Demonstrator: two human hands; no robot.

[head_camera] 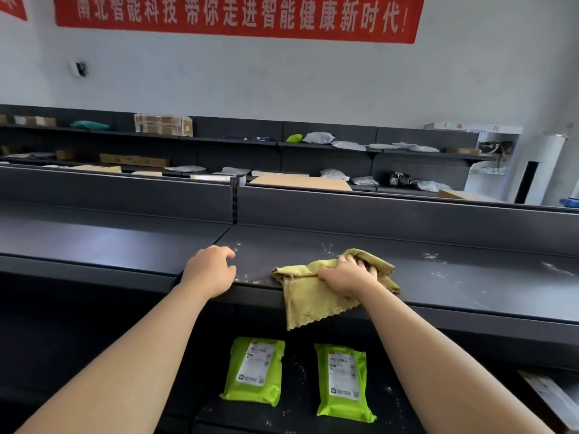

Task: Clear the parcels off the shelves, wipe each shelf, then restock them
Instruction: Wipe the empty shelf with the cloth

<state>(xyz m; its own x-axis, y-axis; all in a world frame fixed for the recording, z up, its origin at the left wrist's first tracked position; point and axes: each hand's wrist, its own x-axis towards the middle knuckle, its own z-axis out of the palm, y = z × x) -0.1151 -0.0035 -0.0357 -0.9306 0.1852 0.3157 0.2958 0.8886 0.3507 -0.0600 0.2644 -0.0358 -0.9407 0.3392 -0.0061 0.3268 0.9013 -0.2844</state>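
Wiping dusty shelf (454, 277), gripping yellow cloth (310, 296) bunched in curled right hand (347, 277); resting loosely curled left hand (210, 270) alongside; recommending flattening cloth.

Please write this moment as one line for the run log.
step: wiping top shelf | right hand: grips yellow cloth | left hand: rests on shelf edge | green parcels: on lower shelf

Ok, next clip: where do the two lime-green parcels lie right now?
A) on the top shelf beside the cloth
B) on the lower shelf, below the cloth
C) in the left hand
B: the left green parcel and the right green parcel lie side by side on the lower shelf, below the cloth the right hand grips.
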